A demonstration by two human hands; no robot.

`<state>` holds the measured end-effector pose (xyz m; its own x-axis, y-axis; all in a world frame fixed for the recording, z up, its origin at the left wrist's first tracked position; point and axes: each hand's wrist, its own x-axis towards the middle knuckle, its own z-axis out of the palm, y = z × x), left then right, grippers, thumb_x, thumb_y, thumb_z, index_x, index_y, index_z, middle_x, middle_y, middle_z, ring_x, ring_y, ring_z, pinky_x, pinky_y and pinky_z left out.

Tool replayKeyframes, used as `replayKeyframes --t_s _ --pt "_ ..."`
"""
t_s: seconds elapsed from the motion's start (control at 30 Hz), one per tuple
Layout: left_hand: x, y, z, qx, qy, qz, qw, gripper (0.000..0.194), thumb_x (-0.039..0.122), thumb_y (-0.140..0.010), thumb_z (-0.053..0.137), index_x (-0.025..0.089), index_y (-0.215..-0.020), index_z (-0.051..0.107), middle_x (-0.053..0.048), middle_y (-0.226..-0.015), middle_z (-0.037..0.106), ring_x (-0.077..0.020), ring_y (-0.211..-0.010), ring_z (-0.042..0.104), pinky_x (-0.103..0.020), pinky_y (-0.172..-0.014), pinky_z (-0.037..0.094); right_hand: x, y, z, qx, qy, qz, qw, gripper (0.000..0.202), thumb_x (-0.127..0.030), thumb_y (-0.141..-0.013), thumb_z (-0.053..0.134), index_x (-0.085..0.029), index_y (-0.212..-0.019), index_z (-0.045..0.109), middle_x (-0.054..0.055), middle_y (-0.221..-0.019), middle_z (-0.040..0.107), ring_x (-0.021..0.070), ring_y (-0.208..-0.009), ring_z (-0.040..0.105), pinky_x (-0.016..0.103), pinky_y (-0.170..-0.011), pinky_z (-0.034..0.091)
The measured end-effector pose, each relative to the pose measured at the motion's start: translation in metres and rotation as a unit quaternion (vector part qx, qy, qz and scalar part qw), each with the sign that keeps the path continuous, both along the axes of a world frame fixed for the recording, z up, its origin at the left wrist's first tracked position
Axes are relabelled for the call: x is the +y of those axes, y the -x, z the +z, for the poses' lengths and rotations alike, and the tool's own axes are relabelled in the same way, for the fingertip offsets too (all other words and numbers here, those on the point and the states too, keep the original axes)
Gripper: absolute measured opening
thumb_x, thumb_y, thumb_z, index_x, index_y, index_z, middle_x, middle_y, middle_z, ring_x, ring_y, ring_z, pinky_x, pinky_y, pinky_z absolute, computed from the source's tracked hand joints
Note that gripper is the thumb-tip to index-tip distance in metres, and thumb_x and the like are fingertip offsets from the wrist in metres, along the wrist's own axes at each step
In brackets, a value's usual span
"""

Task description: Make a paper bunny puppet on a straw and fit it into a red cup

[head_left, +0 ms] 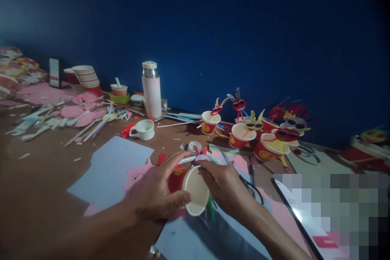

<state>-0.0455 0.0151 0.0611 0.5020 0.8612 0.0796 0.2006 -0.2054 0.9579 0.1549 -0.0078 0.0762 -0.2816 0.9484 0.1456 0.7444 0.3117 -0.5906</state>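
A red paper cup point(197, 195) lies tilted on its side between my hands, its pale open mouth facing me. My left hand point(167, 191) wraps round the cup's left side, thumb over the rim. At the cup's upper right, my right hand point(221, 178) has its fingers bent, the thumb at the rim and some fingertips hidden behind and inside the cup. Whether it pinches some small piece there cannot be made out. Just beyond the fingers are red and white paper bits and a tape roll point(195, 147). Scissors point(251, 189) lie right of my right hand.
Several decorated cups point(242, 135) with paper faces stand at the back right. A white flask point(151, 93), a mug point(143, 129) and stacked cups point(87, 77) are farther left. Paper scraps and straws point(91, 130) cover the left; pale sheets point(112, 170) lie in front. A tablet point(297, 211) lies right.
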Motion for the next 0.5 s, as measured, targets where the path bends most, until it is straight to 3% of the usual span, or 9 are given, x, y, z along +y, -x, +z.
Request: replayKeyframes --t_s 0.1,0.23,0.33,0.4,0.5 --pt "0.001 -0.002 -0.011 0.045 -0.005 -0.052 0.998 0.079 0.036 -0.066 0.072 0.029 -0.138 0.039 -0.008 -0.141 0.044 -0.0351 -0.126 0.042 -0.046 -0.103 0.035 -0.003 0.007 0.003 -0.03 -0.026 0.036 0.999 0.03 -0.015 -0.088 0.04 -0.019 -0.105 0.065 0.007 -0.092 0.073 0.0188 -0.084 0.068 0.026 -0.073 0.048" --pt "0.008 -0.003 -0.017 0.011 0.047 -0.053 0.997 0.066 0.032 -0.072 0.064 0.025 -0.134 0.042 -0.007 -0.131 0.053 -0.0309 -0.119 0.048 -0.041 -0.099 0.039 -0.002 0.005 0.01 0.024 -0.052 0.031 0.998 0.03 -0.017 -0.088 0.045 -0.021 -0.112 0.063 0.005 -0.099 0.072 0.018 -0.089 0.067 0.028 -0.078 0.049" --pt "0.017 0.001 -0.015 -0.024 0.099 -0.059 0.993 0.055 0.041 -0.079 0.053 0.021 -0.129 0.045 -0.008 -0.116 0.06 -0.0272 -0.102 0.056 -0.035 -0.083 0.047 -0.01 -0.008 0.022 0.103 -0.089 -0.016 0.991 0.027 -0.022 -0.086 0.053 -0.023 -0.11 0.064 0.003 -0.098 0.072 0.0162 -0.082 0.067 0.026 -0.072 0.051" --pt "0.022 0.005 -0.014 -0.049 0.089 -0.045 0.994 0.056 0.051 -0.079 0.051 0.017 -0.124 0.049 -0.009 -0.107 0.062 -0.0263 -0.093 0.057 -0.033 -0.076 0.047 -0.019 -0.02 0.028 0.167 -0.099 -0.027 0.981 0.021 -0.025 -0.086 0.056 -0.025 -0.103 0.067 0.003 -0.094 0.072 0.0155 -0.08 0.067 0.026 -0.07 0.052" --pt "0.023 0.01 -0.012 -0.089 0.066 -0.031 0.993 0.062 0.059 -0.074 0.053 0.015 -0.118 0.051 -0.011 -0.104 0.061 -0.0272 -0.09 0.057 -0.034 -0.073 0.046 -0.023 -0.034 0.017 0.258 -0.09 0.097 0.957 0.018 -0.034 -0.084 0.059 -0.032 -0.097 0.07 0.001 -0.08 0.073 0.0159 -0.068 0.067 0.025 -0.055 0.052"
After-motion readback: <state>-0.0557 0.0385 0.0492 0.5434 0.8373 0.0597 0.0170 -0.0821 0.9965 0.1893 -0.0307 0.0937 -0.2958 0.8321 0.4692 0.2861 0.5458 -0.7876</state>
